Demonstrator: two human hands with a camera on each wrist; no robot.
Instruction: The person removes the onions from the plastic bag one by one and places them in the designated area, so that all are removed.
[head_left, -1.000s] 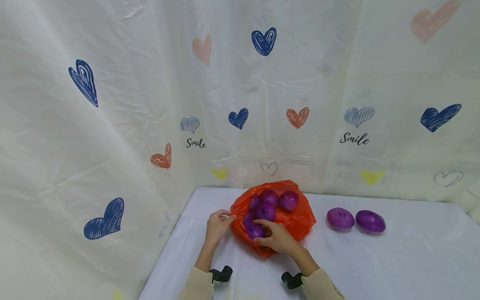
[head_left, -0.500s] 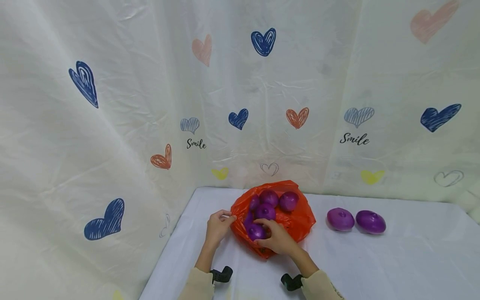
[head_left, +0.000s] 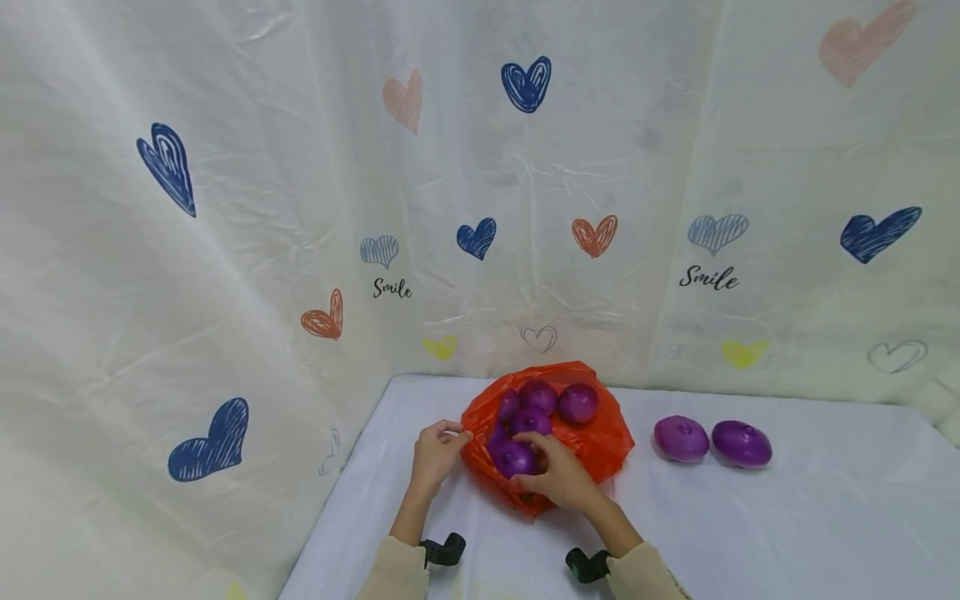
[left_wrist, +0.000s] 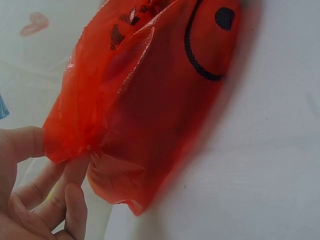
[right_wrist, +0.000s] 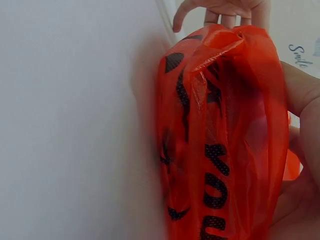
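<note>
Left hand [head_left: 435,454] is pinching the orange bag [head_left: 600,442] rim; right hand [head_left: 558,475] is gripping an onion [head_left: 513,457] inside. Two onions [head_left: 711,440] are lying out, frame right; four remaining bagged.

Heart-printed curtain [head_left: 300,208] behind white-clothed table [head_left: 787,533].

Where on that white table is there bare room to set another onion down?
Free patches: the white table right of and in front of the two loose purple onions, and the strip between them and the orange bag. It is crowded at the bag, where the left hand pinches its rim and the right hand grips an onion inside.
</note>
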